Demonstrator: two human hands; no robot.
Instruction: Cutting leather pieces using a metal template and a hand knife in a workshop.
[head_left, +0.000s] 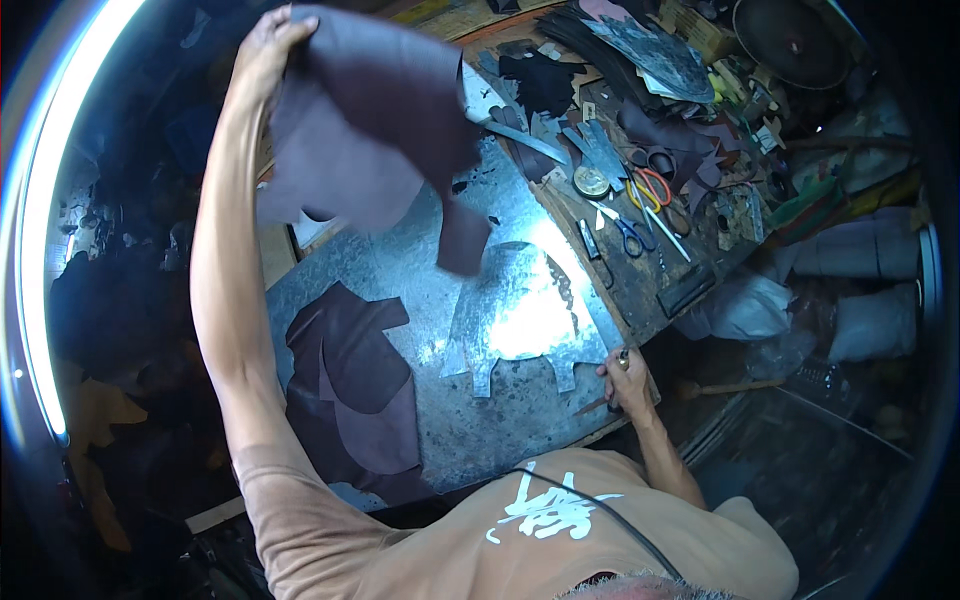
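Note:
My left hand (278, 40) is raised at the far left, its fingers closed on the edge of a large dark purple-brown leather sheet (345, 130). The sheet hangs folded over the worktable, with a narrow strip dangling at its right. A shiny metal template (520, 310) with short legs lies flat on the metal-topped table (450, 425). Beside the template's lower right, my right hand (628, 382) is closed around a knife, whose pointed blade (592, 406) sticks out to the left. Its handle is mostly hidden in the fingers. Cut leather pieces (360, 370) lie overlapping at the table's left.
On the wooden bench part at right lie orange-handled scissors (652, 187), blue-handled scissors (634, 238), a round tin (591, 181) and a dark block (686, 290). Leather scraps (690, 140) pile up behind them. Plastic bags (750, 305) sit beyond the bench's right edge.

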